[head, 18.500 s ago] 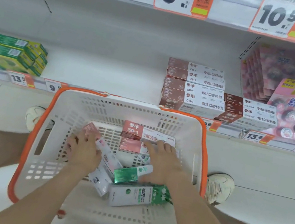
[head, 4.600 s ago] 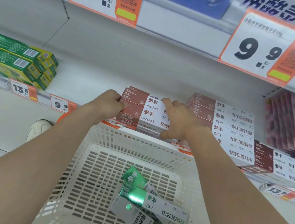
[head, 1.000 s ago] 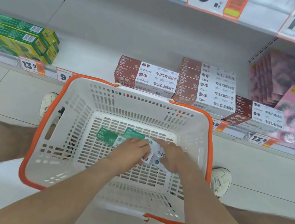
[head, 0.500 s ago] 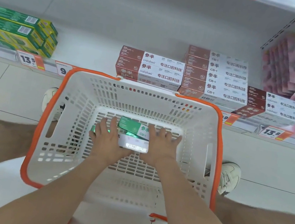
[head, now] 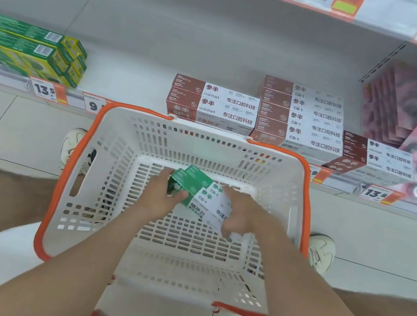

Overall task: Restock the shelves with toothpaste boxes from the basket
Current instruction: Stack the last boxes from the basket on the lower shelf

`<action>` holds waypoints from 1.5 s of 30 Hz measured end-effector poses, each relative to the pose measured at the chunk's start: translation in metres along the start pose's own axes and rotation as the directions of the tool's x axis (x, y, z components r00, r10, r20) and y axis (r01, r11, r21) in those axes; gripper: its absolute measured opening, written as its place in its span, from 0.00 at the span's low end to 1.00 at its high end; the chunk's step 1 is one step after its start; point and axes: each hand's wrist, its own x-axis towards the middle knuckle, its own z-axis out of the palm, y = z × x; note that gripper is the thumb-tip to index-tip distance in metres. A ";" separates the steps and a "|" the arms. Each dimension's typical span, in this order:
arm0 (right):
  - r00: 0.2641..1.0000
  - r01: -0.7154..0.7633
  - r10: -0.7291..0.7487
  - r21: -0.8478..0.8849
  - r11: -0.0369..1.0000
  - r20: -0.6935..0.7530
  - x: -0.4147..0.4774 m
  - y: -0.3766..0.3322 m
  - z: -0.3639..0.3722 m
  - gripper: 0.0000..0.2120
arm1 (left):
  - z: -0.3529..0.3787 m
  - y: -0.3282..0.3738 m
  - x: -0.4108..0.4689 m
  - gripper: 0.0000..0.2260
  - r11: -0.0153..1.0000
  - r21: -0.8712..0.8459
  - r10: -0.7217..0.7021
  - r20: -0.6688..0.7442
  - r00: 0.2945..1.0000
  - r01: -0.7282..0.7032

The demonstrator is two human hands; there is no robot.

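Inside the white basket [head: 204,143], both my hands grip a small stack of green-and-white toothpaste boxes [head: 198,188], printed "参半 CB-1". Left hand [head: 160,196]: fingers curled round the green end. Right hand [head: 243,214]: fingers curled over the white end, motion-blurred, covering the lower text. On the shelf [head: 132,77] behind: brown boxes [head: 213,103] reading "参半 oralshark 专注口腔科技", "SP-1" on the front; beside them, a taller stack [head: 299,115] marked "CB-1". Price tags read "13.5" [head: 46,90] and "13.8" [head: 375,193]. The upper tags are cut off.
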 end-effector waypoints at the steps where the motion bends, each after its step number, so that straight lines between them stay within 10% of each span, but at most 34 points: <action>1: 0.998 0.009 -0.015 0.096 0.995 0.067 -0.005 0.000 -0.011 0.62 | -0.009 0.006 -0.002 0.25 0.996 -0.074 -0.048 0.014 0.999 0.049; 5: 0.962 0.030 -0.121 0.347 0.937 0.243 -0.025 -0.016 -0.047 0.56 | -0.046 0.050 -0.014 0.20 0.832 -0.499 -0.190 0.156 0.969 0.243; 9: 0.938 0.061 -0.195 0.419 0.906 0.286 -0.044 -0.038 -0.063 0.50 | -0.078 0.092 -0.032 0.16 0.811 -0.551 -0.122 0.167 0.978 0.196; 16: 0.937 0.333 -0.339 0.514 0.791 -0.085 -0.088 -0.096 -0.090 0.29 | -0.143 0.119 -0.053 0.10 0.788 -0.616 -0.096 -0.139 0.986 -0.010; 22: 0.825 0.533 -0.413 0.291 0.794 -0.386 -0.081 -0.184 -0.116 0.25 | -0.203 0.118 -0.044 0.04 0.706 -0.667 -0.049 -0.380 0.924 -0.237; 25: 0.734 0.486 -0.421 -0.021 0.874 -0.532 -0.058 -0.231 -0.135 0.41 | -0.223 0.104 -0.022 0.09 0.659 -0.679 -0.110 -0.511 0.852 -0.323; 29: 0.605 0.328 -0.586 -0.503 0.800 -0.538 -0.020 -0.290 -0.164 0.34 | -0.236 0.066 0.012 0.12 0.843 -0.490 -0.196 -0.665 0.721 -0.223; 35: 0.669 0.078 -0.631 -0.807 0.586 -0.393 0.059 -0.341 -0.179 0.40 | -0.256 0.032 0.050 0.28 0.959 -0.283 -0.183 -0.666 0.723 -0.018; 45: 0.823 0.094 -0.462 -0.722 0.685 -0.331 0.151 -0.323 -0.135 0.41 | -0.257 0.016 0.089 0.30 1.000 0.017 0.006 -0.489 0.872 0.002</action>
